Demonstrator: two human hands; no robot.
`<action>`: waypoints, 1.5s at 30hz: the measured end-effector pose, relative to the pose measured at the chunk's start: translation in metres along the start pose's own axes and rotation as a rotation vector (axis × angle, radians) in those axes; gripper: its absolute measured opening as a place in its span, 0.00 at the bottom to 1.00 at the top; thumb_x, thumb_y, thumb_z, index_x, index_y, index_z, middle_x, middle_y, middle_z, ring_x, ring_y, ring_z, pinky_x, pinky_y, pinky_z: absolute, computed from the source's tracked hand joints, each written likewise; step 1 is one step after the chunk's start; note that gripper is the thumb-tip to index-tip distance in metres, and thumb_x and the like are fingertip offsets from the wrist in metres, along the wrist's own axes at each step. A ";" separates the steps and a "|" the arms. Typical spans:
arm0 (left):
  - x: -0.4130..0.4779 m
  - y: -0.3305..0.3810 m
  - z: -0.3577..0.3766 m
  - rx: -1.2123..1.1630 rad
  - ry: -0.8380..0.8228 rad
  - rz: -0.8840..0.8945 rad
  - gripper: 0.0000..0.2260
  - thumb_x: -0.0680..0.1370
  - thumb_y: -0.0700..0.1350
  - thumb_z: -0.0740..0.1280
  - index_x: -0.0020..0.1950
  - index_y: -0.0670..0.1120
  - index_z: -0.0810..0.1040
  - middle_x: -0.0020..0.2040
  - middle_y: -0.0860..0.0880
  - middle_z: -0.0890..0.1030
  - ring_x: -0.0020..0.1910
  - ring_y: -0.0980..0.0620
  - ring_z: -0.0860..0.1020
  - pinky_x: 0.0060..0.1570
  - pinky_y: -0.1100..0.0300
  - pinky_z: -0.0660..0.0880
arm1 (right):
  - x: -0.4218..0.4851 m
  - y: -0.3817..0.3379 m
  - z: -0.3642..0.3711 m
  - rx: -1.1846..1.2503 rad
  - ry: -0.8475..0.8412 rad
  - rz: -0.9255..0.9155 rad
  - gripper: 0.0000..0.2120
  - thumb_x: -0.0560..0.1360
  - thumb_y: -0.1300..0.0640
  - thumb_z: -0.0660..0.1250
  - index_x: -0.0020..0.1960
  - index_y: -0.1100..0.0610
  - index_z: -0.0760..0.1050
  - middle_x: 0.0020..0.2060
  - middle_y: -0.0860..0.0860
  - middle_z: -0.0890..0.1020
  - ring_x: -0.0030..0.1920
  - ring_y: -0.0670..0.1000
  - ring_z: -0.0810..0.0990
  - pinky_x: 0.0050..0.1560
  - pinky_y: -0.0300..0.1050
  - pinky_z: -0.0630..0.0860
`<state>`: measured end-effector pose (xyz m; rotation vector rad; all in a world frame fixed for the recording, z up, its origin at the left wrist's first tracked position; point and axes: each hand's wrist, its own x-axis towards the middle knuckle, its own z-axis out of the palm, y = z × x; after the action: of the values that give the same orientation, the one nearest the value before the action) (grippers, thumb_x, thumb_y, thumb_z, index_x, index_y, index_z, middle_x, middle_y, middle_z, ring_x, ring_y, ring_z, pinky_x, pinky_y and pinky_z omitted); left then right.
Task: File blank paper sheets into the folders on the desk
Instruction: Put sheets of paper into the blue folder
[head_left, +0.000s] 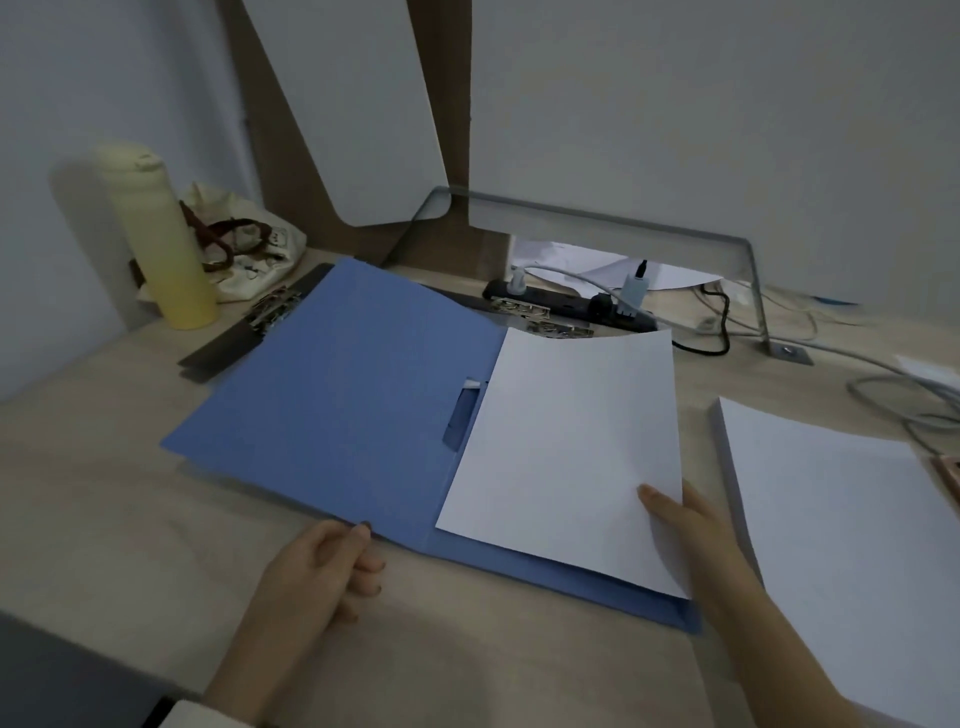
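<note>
A blue folder (332, 405) lies spread wide on the desk, its left cover flat. A blank white sheet (566, 447) rests over the folder's right half, its far edge slightly curled. My right hand (691, 525) pinches the sheet's near right edge, thumb on top. My left hand (322, 566) grips the near edge of the folder's left cover with fingers curled. A thick stack of blank paper (841, 530) sits on the desk to the right. A dark folder (234, 343) with metal clips lies partly under the blue one at the back left.
A pale yellow bottle (161, 244) and a cloth bag (244, 244) stand at the back left. A black power strip (571, 306) with plugs and cables (893, 395) runs along the back right. A dark object (62, 675) fills the near left corner.
</note>
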<state>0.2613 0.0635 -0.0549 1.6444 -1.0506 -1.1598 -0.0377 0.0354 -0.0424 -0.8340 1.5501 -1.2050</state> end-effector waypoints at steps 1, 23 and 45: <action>0.000 -0.001 0.001 -0.043 0.003 0.007 0.08 0.78 0.43 0.63 0.45 0.40 0.78 0.38 0.45 0.83 0.34 0.54 0.80 0.24 0.65 0.74 | 0.001 0.003 0.001 -0.019 0.008 0.004 0.16 0.77 0.59 0.62 0.64 0.57 0.72 0.56 0.55 0.80 0.56 0.57 0.79 0.64 0.58 0.71; 0.015 -0.002 0.039 0.189 0.048 0.081 0.16 0.75 0.49 0.68 0.42 0.34 0.76 0.37 0.40 0.81 0.38 0.45 0.78 0.39 0.57 0.73 | 0.012 0.008 -0.005 -0.082 -0.035 0.081 0.15 0.77 0.60 0.62 0.63 0.59 0.73 0.55 0.58 0.81 0.56 0.60 0.79 0.62 0.58 0.72; 0.013 -0.011 0.051 0.504 0.089 0.397 0.22 0.74 0.45 0.69 0.28 0.48 0.58 0.24 0.55 0.60 0.22 0.56 0.62 0.26 0.68 0.59 | 0.004 0.001 0.002 -0.208 0.003 0.108 0.08 0.76 0.60 0.63 0.54 0.54 0.74 0.48 0.54 0.81 0.52 0.60 0.79 0.62 0.58 0.72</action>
<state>0.2171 0.0460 -0.0796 1.7265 -1.6141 -0.5811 -0.0374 0.0312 -0.0443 -0.8706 1.7209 -0.9797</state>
